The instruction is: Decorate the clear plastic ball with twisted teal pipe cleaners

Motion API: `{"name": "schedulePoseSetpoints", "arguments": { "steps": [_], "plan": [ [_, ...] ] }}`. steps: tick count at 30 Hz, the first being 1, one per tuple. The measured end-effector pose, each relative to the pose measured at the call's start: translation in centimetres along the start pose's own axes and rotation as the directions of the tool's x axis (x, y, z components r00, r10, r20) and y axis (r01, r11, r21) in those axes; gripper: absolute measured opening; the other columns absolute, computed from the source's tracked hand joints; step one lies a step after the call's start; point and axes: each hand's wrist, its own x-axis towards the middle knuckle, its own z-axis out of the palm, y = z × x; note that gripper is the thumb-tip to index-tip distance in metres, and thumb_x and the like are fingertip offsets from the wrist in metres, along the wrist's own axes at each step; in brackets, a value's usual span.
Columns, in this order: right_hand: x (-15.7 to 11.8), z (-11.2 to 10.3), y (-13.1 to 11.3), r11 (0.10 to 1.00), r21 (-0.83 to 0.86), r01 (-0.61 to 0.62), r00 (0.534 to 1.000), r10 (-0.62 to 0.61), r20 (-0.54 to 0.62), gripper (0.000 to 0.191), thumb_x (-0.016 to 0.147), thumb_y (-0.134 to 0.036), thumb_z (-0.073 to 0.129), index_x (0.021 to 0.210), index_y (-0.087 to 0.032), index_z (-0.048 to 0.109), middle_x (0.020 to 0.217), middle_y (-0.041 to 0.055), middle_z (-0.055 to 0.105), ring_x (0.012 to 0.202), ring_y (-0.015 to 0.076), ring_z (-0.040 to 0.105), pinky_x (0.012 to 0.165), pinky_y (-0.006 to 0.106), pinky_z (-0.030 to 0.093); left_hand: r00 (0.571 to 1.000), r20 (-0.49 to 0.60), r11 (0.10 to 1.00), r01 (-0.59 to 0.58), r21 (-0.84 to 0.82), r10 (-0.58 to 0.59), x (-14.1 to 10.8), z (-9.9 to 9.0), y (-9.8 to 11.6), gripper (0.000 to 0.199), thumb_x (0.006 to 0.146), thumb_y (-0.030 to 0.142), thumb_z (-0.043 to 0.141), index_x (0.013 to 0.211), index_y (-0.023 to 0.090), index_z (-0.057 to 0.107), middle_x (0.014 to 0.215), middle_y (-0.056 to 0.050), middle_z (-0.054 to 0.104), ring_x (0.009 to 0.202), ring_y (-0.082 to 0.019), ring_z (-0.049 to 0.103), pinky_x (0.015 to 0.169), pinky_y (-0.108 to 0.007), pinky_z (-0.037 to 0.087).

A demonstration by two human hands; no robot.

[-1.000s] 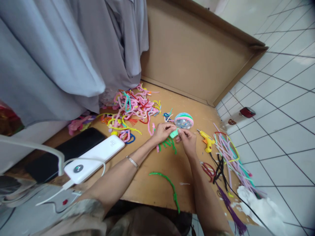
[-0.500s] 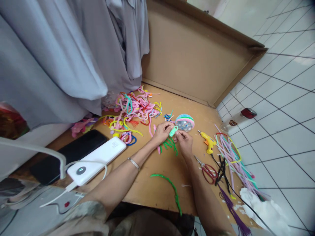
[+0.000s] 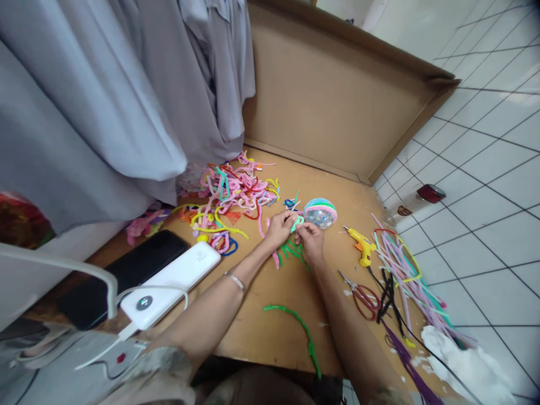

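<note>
I have a small mint-green piece pinched between my two hands, just above the tabletop and on the near-left side of the clear, pink-and-green-banded dome. My left hand grips its left side between thumb and fingertips; my right hand pinches at its right edge, the fingers partly covering it. Neither hand is clenched — both hold it by the tips alone.

It looks like fuzzy craft stem, coiled or folded close, so I judge it very light, soft on the outside and springy within, with a bendable core. I don't expect it to slip, since fuzz should catch on skin, nor to break; the likelier fault is squashing the coil or pulling its loop out of shape. The best hold, I think, is a light pinch on the denser left part, leaving the loop uncrushed.

Its long axis slants, as far as the fingers let me see, from the near left up towards the far right. The more open, looped end points up and right, roughly towards the dome; the compact end sits down by my left fingertips. I can't make out exactly where the stem ends. Below my hands lie darker green strands, and nearer me a long green strip curves towards the table edge.
</note>
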Motion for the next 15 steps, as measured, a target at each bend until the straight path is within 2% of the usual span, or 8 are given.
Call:
{"name": "schedulePoseSetpoints", "arguments": {
  "steps": [3, 7, 15],
  "plan": [
    [0.01, -0.04, 0.22, 0.999, -0.031, 0.013, 1.000, -0.014, -0.012, 0.026, 0.060, -0.041, 0.068, 0.059, -0.020, 0.054, 0.041, -0.0081, 0.049, 0.036, 0.0061, 0.040, 0.040, 0.019, 0.031, 1.000, 0.017, 1.000, 0.007, 0.008, -0.007, -0.03, -0.05, 0.10, 0.022, 0.081, 0.033, 0.049, 0.072, 0.015, 0.058, 0.069, 0.001, 0.057, 0.070, -0.013, 0.050, 0.068, -0.022, 0.041],
    [0.04, -0.27, 0.38, 0.980, -0.176, 0.088, 0.993, -0.100, -0.058, 0.023, 0.061, -0.040, 0.065, 0.058, -0.021, 0.054, 0.041, -0.0088, 0.044, 0.038, 0.0065, 0.034, 0.041, 0.020, 0.027, 1.000, 0.020, 0.999, 0.005, 0.039, -0.006, -0.12, 0.06, -0.04, 0.020, 0.080, 0.030, 0.051, 0.069, 0.015, 0.057, 0.066, 0.000, 0.056, 0.069, -0.013, 0.051, 0.066, -0.022, 0.041],
    [0.00, -0.50, 0.91, 0.934, -0.278, 0.227, 0.957, -0.267, -0.116, 0.021, 0.065, -0.037, 0.060, 0.055, -0.020, 0.053, 0.051, -0.0065, 0.046, 0.048, 0.0082, 0.038, 0.050, 0.023, 0.035, 1.000, 0.020, 1.000, -0.016, -0.010, 0.017, -0.34, 0.46, -0.45, 0.021, 0.076, 0.035, 0.062, 0.073, 0.015, 0.064, 0.072, -0.001, 0.062, 0.073, -0.014, 0.055, 0.072, -0.024, 0.043]
  ]
}}
